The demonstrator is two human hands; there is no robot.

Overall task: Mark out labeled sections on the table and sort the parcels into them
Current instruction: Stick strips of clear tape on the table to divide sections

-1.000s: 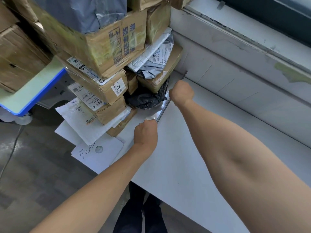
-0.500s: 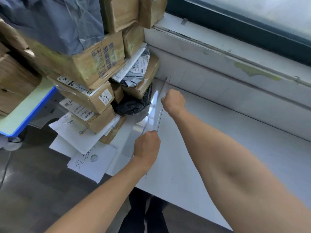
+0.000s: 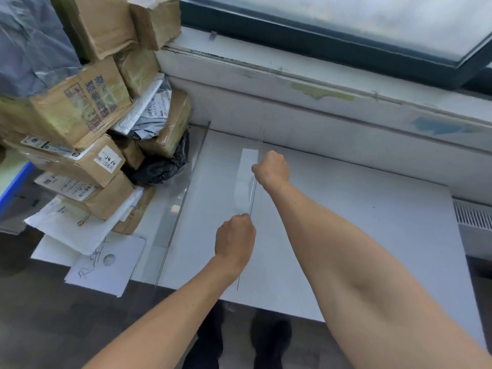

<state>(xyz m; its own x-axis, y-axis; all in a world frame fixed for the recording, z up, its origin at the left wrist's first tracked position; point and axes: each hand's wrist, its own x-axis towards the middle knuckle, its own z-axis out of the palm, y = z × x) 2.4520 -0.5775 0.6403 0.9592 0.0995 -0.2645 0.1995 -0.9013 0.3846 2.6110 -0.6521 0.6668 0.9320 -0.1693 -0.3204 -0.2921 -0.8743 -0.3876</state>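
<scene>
Clear strip (image 3: 246, 179) held edge-on over bench (image 3: 372, 222), running front to wall; pinched toward near end by left grip (image 3: 234, 241), farther along by right grip (image 3: 271, 166), both curled tight. Risk judged: section skewed against placed divider (image 3: 186, 193) if ends lowered unevenly; piled parcels (image 3: 87, 123) nudged by elbow.

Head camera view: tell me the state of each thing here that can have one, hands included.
Left hand, curled, gripping the near end of the held clear panel.
Right hand, curled, gripping the same panel farther along.
Held clear panel, upright and edge-on over the white table; contact unclear.
Second clear panel, standing upright on the table, untouched.
Parcel pile, stacked high at the table's left end, unsorted.
</scene>
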